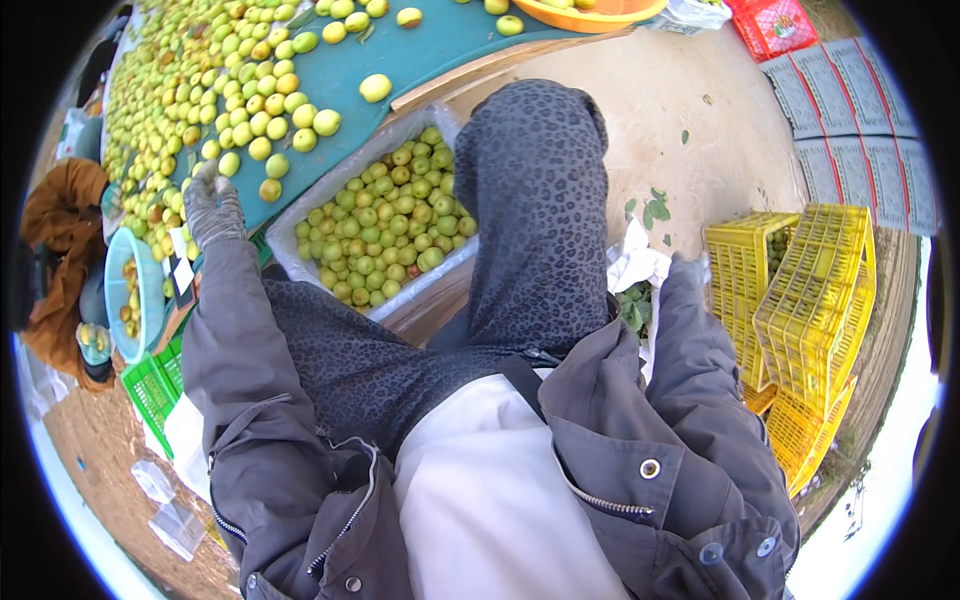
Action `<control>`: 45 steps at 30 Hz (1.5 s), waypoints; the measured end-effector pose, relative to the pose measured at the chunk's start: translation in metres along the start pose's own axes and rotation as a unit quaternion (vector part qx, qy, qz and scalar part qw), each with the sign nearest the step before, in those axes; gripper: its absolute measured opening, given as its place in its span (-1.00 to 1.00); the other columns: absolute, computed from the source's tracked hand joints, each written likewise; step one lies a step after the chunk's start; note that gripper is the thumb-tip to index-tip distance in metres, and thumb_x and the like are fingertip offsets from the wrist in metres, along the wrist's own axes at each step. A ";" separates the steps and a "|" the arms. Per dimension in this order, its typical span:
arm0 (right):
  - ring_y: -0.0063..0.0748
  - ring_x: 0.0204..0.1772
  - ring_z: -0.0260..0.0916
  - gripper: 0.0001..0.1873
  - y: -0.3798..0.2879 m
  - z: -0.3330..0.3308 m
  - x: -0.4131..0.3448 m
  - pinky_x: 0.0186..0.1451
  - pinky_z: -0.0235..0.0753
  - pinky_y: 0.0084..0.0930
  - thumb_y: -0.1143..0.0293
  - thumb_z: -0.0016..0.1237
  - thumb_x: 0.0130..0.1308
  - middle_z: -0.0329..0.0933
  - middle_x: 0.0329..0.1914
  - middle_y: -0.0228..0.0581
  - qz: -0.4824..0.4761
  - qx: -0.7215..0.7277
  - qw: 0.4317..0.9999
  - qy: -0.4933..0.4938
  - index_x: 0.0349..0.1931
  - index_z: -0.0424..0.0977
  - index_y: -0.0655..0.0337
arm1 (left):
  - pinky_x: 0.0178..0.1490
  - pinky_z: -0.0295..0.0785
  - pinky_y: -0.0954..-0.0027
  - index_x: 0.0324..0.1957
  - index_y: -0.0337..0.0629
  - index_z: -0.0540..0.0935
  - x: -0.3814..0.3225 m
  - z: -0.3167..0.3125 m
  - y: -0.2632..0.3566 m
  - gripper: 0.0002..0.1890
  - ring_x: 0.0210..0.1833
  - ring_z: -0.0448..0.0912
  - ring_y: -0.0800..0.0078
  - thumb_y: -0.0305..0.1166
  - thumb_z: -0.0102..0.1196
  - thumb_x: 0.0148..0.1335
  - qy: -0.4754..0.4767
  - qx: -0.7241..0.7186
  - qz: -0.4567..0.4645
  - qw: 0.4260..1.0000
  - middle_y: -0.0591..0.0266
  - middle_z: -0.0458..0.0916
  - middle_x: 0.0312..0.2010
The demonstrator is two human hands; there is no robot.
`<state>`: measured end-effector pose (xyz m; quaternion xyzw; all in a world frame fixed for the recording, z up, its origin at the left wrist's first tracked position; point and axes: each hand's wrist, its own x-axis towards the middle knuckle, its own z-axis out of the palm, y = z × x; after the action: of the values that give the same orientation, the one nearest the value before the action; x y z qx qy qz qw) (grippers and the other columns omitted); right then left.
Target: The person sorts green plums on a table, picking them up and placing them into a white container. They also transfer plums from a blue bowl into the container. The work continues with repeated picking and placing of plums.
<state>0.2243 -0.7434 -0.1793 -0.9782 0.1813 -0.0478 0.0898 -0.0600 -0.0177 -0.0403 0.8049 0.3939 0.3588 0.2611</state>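
Note:
My left hand point(214, 206), in a grey knitted glove, reaches to the edge of a pile of green-yellow jujube-like fruits point(255, 97) on a teal-covered table point(337, 71). Its fingertips are beside the fruits; whether it grips one cannot be told. A box lined with clear plastic point(289, 232), full of the same fruits point(375, 232), stands between that hand and my raised knee. Off to the right, my right hand point(690, 270) is blurred and partly hidden by its sleeve, beside a white bag point(634, 259) with green leaves point(637, 307).
Yellow plastic crates point(814, 300) are stacked at the right, below grey cartons point(862, 127). An orange basin point(592, 19) and a red crate point(772, 26) stand at the top. A light-blue basin point(135, 292) and another person in brown point(67, 262) are at the left.

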 end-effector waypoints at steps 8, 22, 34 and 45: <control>-0.30 -0.23 0.56 -0.82 -0.371 -0.164 -0.083 -0.10 0.51 -0.42 0.42 -0.08 0.34 0.58 -0.34 -0.13 -0.580 0.355 0.712 -0.174 -0.13 0.55 0.19 | 0.07 0.52 0.41 0.06 -0.13 0.58 0.013 -0.019 0.023 -0.67 -0.05 0.59 0.42 -0.54 0.11 0.23 0.009 -0.039 -0.020 0.999 0.16 0.60 -0.05; -0.02 0.20 0.41 -0.41 -0.438 0.074 -0.238 0.26 0.39 -0.24 0.21 0.21 0.12 0.39 0.19 0.07 -0.482 -0.072 0.738 -0.467 0.16 0.36 0.13 | -0.06 0.48 0.41 -0.03 -0.20 0.56 0.018 -0.028 0.060 -0.72 -0.17 0.54 0.42 -0.49 0.09 0.19 0.040 -0.135 -0.042 0.989 0.20 0.57 -0.20; -0.27 -0.02 0.48 -0.52 -0.428 -0.110 -0.280 0.13 0.47 -0.34 0.20 0.28 0.14 0.51 -0.04 -0.22 -0.533 0.234 0.609 -0.538 0.02 0.41 0.11 | -0.04 0.53 0.43 0.02 -0.05 0.60 0.018 -0.015 0.053 -0.71 -0.15 0.58 0.47 -0.45 0.14 0.23 0.031 -0.046 0.020 0.998 0.22 0.58 -0.18; -0.33 -0.25 0.52 -0.49 -0.406 -0.162 -0.289 -0.14 0.55 -0.43 0.14 0.25 0.14 0.50 -0.15 -0.24 -0.591 0.296 0.593 -0.460 0.02 0.42 0.17 | 0.01 0.55 0.40 0.06 -0.01 0.59 0.015 -0.013 0.033 -0.70 -0.11 0.62 0.43 -0.38 0.17 0.28 -0.021 -0.056 -0.059 0.996 0.16 0.60 -0.15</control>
<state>0.0756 -0.2913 0.0405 -0.6824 -0.5264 0.3145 0.3979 -0.0488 -0.0214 -0.0040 0.7719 0.4144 0.3469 0.3348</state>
